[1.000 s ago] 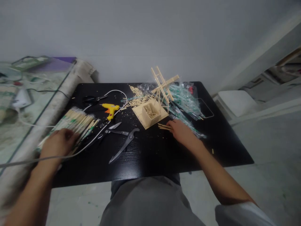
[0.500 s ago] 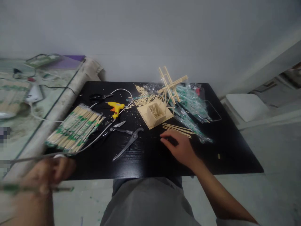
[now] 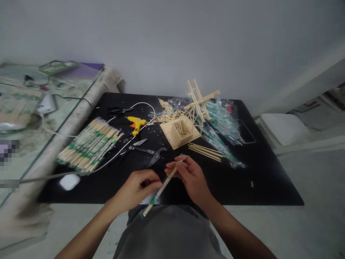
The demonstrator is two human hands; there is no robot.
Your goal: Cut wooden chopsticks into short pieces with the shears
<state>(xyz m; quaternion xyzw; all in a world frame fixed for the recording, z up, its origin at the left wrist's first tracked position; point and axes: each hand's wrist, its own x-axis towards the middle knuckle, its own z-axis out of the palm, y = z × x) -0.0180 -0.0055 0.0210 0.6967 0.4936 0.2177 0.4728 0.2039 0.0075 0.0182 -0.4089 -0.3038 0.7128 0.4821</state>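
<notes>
A pair of chopsticks in a clear and green plastic wrapper (image 3: 154, 200) slants in front of my body, above the table's near edge. My left hand (image 3: 140, 189) grips it around the middle with thumb and fingers. At the packet's upper end, the fingers of my right hand (image 3: 192, 176) are closed around it. Just beyond my hands lie grey-handled cutters (image 3: 155, 158), partly hidden by my left hand. Several bare sticks (image 3: 205, 153) rest beyond my right hand. Behind them, a windmill-like stick frame (image 3: 213, 95) stands by a wooden base (image 3: 172, 142) carrying a small box of stick pieces.
Several wrapped chopstick packets (image 3: 91, 147) lie at left, near a yellow glue gun (image 3: 138, 124) with a white cord. Scissors (image 3: 140, 142) lie mid-table. A small white case (image 3: 69, 182) sits front left. Torn wrappers (image 3: 222, 118) and stick offcuts (image 3: 168, 117) cover the back.
My left hand has come from the far left to the middle with the wrapped chopsticks. My right hand has moved down and left, and now holds their upper end.
</notes>
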